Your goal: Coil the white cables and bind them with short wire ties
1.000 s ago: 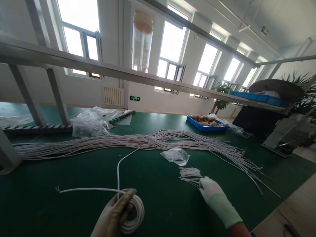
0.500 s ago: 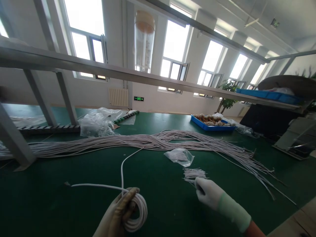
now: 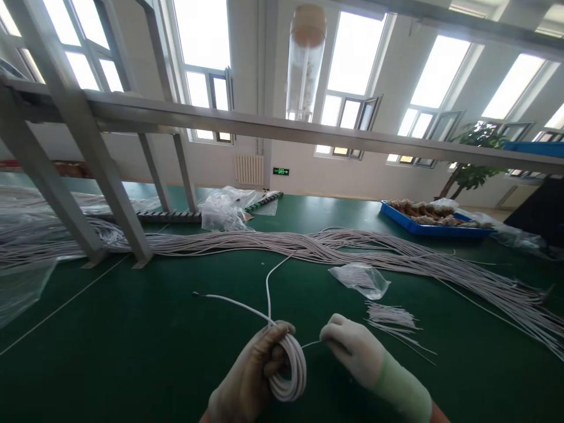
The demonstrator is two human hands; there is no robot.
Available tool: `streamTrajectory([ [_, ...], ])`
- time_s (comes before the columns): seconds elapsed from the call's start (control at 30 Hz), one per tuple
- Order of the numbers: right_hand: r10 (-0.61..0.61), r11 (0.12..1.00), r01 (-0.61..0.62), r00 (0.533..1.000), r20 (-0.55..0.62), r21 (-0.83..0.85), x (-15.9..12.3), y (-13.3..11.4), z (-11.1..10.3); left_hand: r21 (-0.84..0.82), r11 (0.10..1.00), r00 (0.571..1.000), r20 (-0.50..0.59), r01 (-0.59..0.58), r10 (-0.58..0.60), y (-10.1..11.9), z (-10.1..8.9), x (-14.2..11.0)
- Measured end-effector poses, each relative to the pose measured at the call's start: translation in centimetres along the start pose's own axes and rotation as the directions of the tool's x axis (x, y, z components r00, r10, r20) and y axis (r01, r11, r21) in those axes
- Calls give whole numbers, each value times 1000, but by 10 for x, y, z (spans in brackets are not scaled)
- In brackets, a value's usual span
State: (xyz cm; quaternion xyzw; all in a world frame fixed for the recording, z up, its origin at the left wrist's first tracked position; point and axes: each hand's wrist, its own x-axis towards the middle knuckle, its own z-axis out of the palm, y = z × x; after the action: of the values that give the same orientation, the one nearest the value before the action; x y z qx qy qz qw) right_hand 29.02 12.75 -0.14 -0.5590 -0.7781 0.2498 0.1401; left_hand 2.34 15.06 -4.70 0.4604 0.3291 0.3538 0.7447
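My left hand, in a tan glove, is closed round a coil of white cable held just above the green table. Two loose ends of the cable run up and left from the coil. My right hand, in a white glove with a green cuff, pinches a thin white tie right beside the coil. A small heap of the same thin ties lies just right of that hand.
A long bundle of white cables crosses the table behind my hands. A small clear bag, crumpled plastic and a blue tray of parts lie farther back. Grey metal frame legs stand at left.
My right hand left the heap of ties with one pinched and moved left to the coil. The view swung left; my left hand keeps its hold on the coil.
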Motion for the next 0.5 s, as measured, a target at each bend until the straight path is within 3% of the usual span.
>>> streamTrajectory([
  [0.1,-65,997,66,997,-29,36,2,-7,3,111,994,1000,-23,0,3,5,1,-5],
  [0.23,-116,982,129,988,-98,138,7,-25,10,281,952,989,-49,-122,141,13,1,-11],
  [0.27,-127,976,143,986,-105,167,9,-29,12,271,956,991,-32,-116,130,17,2,-11],
  [0.37,-133,963,158,983,-124,216,16,-38,19,161,986,999,-20,54,-51,29,8,-11],
  [0.5,-58,958,93,990,-132,272,19,-43,22,0,987,979,-126,161,-160,42,18,-12],
])
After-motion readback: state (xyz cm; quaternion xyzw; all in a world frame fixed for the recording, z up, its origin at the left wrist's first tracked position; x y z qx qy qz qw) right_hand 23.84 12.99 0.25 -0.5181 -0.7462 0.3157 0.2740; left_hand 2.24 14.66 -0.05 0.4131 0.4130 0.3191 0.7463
